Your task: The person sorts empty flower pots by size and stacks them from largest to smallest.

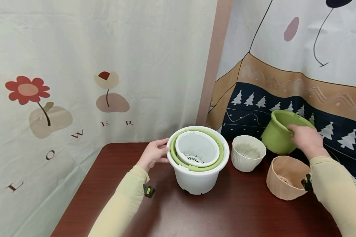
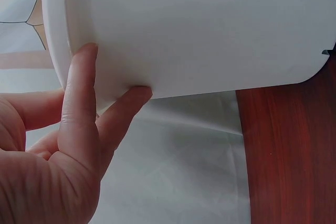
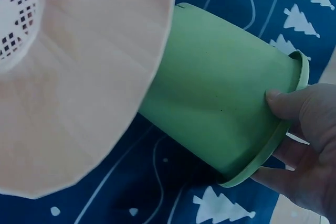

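Observation:
My left hand [image 1: 154, 154] is at the left side of a large white flower pot [image 1: 197, 181]. In the left wrist view, fingertips [image 2: 139, 93] touch its outer wall just below the rim. A green-rimmed pot [image 1: 172, 149] and a smaller white pot [image 1: 197, 144] with a slotted bottom sit nested inside it. At the far right, my right hand [image 1: 308, 140] grips a green flower pot [image 1: 277, 138] by its rim, and the pot is tilted. The right wrist view shows fingers on the rim and outer wall of this green pot [image 3: 220, 87].
A cream fluted pot [image 1: 247, 161] stands just right of the nested pots. Nearer me on the right is a peach fluted pot [image 1: 280, 184], below my right forearm. All stand on a dark red table [image 1: 181, 217], with printed curtains [image 1: 154, 65] behind it.

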Available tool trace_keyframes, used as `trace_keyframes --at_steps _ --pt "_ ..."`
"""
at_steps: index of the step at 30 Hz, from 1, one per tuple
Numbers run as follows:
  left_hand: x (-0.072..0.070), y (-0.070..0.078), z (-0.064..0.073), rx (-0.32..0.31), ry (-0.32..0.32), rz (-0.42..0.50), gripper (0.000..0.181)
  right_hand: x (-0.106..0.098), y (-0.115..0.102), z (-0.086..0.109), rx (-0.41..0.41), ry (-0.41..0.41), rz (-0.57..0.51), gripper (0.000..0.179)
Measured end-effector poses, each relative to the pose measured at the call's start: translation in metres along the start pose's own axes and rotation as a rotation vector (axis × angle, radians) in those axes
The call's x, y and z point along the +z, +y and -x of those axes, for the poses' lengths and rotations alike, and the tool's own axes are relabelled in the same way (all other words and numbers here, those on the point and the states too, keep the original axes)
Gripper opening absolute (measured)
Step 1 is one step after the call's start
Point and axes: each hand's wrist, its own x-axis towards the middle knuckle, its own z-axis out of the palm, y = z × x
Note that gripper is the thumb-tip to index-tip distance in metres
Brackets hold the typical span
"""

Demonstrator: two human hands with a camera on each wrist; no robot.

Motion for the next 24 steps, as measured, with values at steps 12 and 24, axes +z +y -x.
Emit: trace_keyframes --at_steps 12,24 --pt "-0.001 -0.002 -0.002 -0.003 -0.003 0.000 0.052 -0.023 -0.007 0.008 -0.045 0.162 0.006 0.026" --pt "-0.002 -0.001 -0.002 -0.010 -0.005 -0.011 0.052 -0.038 -0.030 0.010 -0.091 0.223 -0.016 0.022"
